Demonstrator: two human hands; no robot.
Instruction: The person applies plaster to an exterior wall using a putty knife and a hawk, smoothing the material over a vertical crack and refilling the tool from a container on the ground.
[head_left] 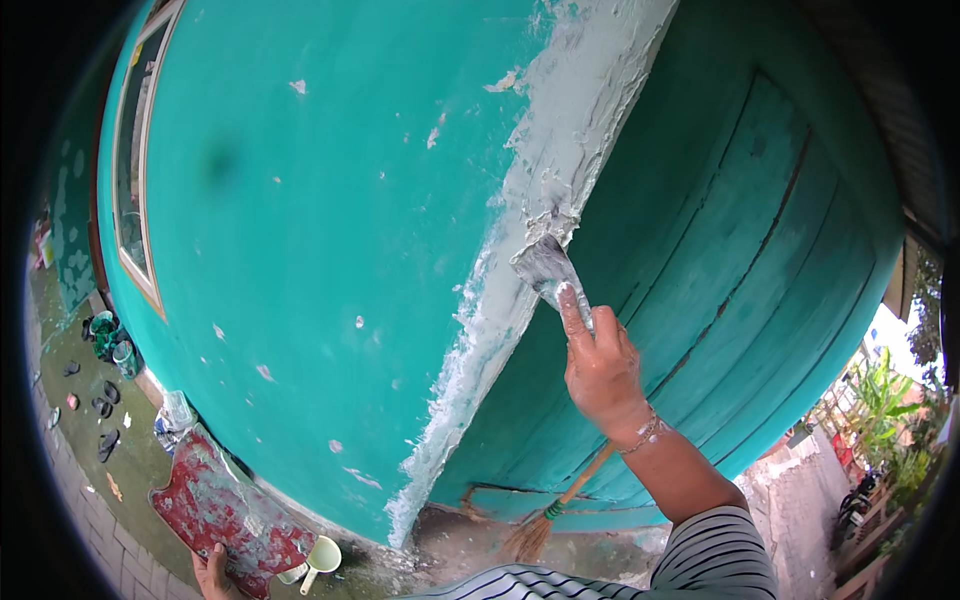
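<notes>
My right hand (606, 372) grips a putty knife (552, 268), its index finger stretched along the blade. The blade rests against a strip of pale wet putty (530, 215) that runs down the corner of the turquoise wall (330, 220). Thick ridges of putty stand just above the blade. Low at the left, my left hand (212, 573) holds the edge of a red board (215, 505) smeared with grey and white putty. The thumb lies on top of the board; the other fingers are mostly hidden beneath it.
A pale dipper (322, 556) sits by the wall's foot, near the board. A broom (535, 530) leans on the shaded wooden panels (760, 270). Sandals (105, 405) and paint buckets (124, 358) stand on the ground at left. A framed window (140, 150) is set in the wall.
</notes>
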